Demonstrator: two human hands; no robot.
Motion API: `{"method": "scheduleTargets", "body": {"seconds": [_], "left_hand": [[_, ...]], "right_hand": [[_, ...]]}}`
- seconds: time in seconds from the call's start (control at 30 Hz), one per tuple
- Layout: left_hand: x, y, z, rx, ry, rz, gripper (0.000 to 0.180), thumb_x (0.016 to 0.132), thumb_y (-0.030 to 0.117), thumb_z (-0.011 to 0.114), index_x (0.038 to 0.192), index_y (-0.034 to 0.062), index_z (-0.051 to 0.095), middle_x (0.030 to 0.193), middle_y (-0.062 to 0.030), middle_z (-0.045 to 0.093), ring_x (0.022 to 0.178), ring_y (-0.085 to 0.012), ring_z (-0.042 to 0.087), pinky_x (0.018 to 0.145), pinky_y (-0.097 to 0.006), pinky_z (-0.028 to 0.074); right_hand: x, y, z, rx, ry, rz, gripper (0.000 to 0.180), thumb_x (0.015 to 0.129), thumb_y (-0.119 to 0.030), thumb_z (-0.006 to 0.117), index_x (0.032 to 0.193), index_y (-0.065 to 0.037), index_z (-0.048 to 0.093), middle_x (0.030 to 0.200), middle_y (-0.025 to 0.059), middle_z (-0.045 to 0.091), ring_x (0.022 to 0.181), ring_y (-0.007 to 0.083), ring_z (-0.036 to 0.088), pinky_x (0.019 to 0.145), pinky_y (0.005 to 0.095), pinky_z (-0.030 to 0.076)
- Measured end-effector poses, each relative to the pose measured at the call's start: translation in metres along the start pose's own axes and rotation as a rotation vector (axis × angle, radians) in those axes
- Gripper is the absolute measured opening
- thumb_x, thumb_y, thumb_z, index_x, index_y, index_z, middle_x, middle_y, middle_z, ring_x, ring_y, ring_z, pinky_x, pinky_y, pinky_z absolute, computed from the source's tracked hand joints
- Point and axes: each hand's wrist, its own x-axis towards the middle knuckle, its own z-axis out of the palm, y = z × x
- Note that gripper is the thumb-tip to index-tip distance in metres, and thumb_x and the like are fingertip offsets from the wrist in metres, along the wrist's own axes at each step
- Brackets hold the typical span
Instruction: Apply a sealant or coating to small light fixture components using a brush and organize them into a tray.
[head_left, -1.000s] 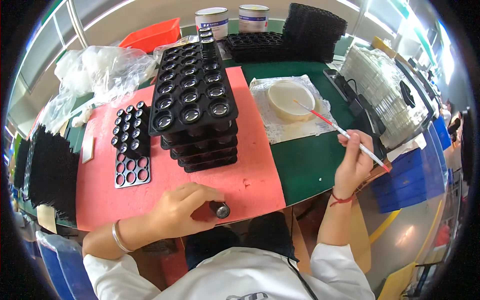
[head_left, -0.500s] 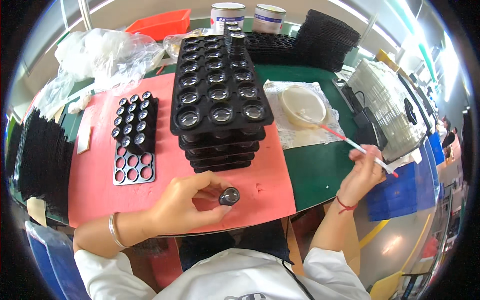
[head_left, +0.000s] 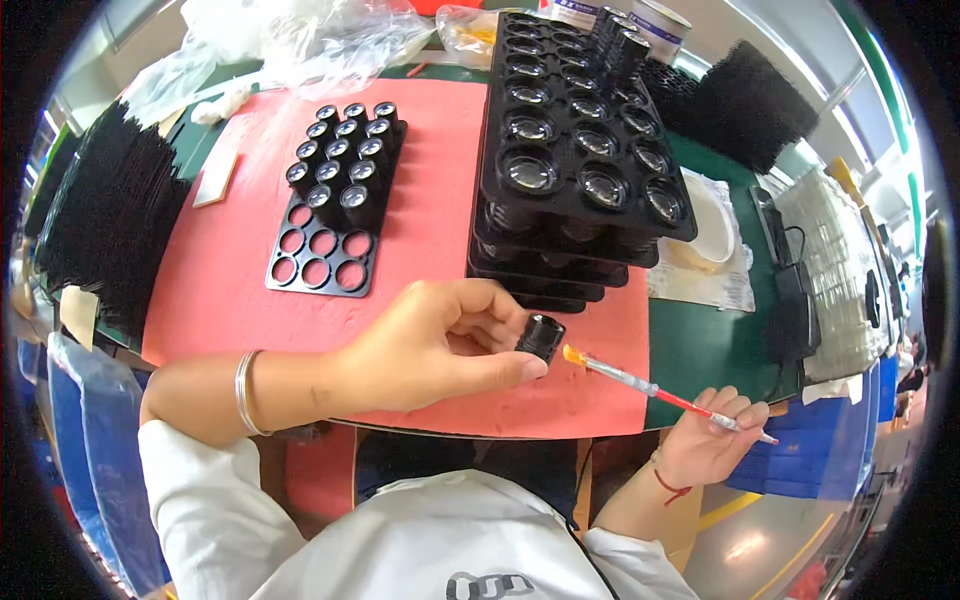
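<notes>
My left hand [head_left: 435, 340] grips a small black lens barrel [head_left: 541, 338] between thumb and fingers, tilted above the front of the pink mat [head_left: 420, 412]. From the right, a thin brush [head_left: 625, 378] with a red and whitish handle points at it. The brush's yellowish bristles are at the barrel's side; whether they touch I cannot tell. Its handle's rear part is pinched in the fingers of my right hand [head_left: 705, 440]. Beyond my left hand, several lens barrels [head_left: 345, 150] stand upright in a black holed rack [head_left: 322, 290], whose near holes hold none.
A tall stack of black trays [head_left: 560, 222] holding round lenses stands just beyond the held barrel. Right of it, a pale shallow dish [head_left: 715, 235] sits on paper. Black stacked sheets [head_left: 110, 215] occupy the far left, plastic bags [head_left: 330, 45] the back, and clear trays [head_left: 825, 260] the right.
My right hand has brought the brush from the dish to the barrel in my left hand. The barrel has tipped to show its side. The view has shifted.
</notes>
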Motion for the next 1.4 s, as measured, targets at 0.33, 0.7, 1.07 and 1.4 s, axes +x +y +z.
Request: {"method": "scheduleTargets", "body": {"seconds": [0.33, 0.7, 1.07, 1.4], "left_hand": [[-0.001, -0.002, 0.001, -0.006, 0.001, 0.007, 0.025, 0.074, 0.014, 0.071, 0.083, -0.0007, 0.053, 0.077, -0.0003, 0.057, 0.074, -0.0039, 0.053, 0.068, -0.019, 0.047], [0.004, -0.008, -0.005, -0.087, -0.062, 0.049, 0.024, 0.080, 0.008, 0.064, 0.097, -0.0033, 0.052, 0.088, -0.0027, 0.059, 0.084, -0.0068, 0.055, 0.078, -0.022, 0.045], [-0.013, 0.010, -0.004, -0.014, -0.158, 0.086, 0.026, 0.077, 0.005, 0.064, 0.099, -0.0003, 0.052, 0.092, -0.0042, 0.059, 0.086, -0.0100, 0.057, 0.077, -0.024, 0.047], [-0.007, 0.003, -0.004, 0.183, -0.042, 0.015, 0.023, 0.074, 0.007, 0.070, 0.087, 0.0006, 0.052, 0.085, -0.0070, 0.063, 0.078, -0.0094, 0.060, 0.066, -0.020, 0.048]], "right_hand": [[-0.003, 0.002, 0.000, -0.135, 0.015, -0.049, 0.027, 0.092, -0.031, 0.042, 0.079, -0.008, 0.036, 0.058, 0.0020, 0.037, 0.054, 0.0124, 0.033, 0.050, 0.0252, 0.028], [-0.003, 0.004, 0.001, -0.315, -0.031, -0.140, 0.027, 0.090, -0.029, 0.044, 0.075, -0.008, 0.035, 0.057, 0.0033, 0.037, 0.052, 0.0132, 0.034, 0.047, 0.0255, 0.028], [-0.004, 0.005, 0.001, -0.228, 0.065, -0.129, 0.027, 0.091, -0.029, 0.044, 0.075, -0.009, 0.034, 0.056, 0.0002, 0.032, 0.052, 0.0102, 0.028, 0.048, 0.0250, 0.022], [-0.008, 0.000, -0.008, -0.140, 0.126, -0.061, 0.029, 0.090, -0.033, 0.045, 0.077, -0.009, 0.035, 0.054, -0.0009, 0.035, 0.050, 0.0099, 0.031, 0.050, 0.0253, 0.024]]}}
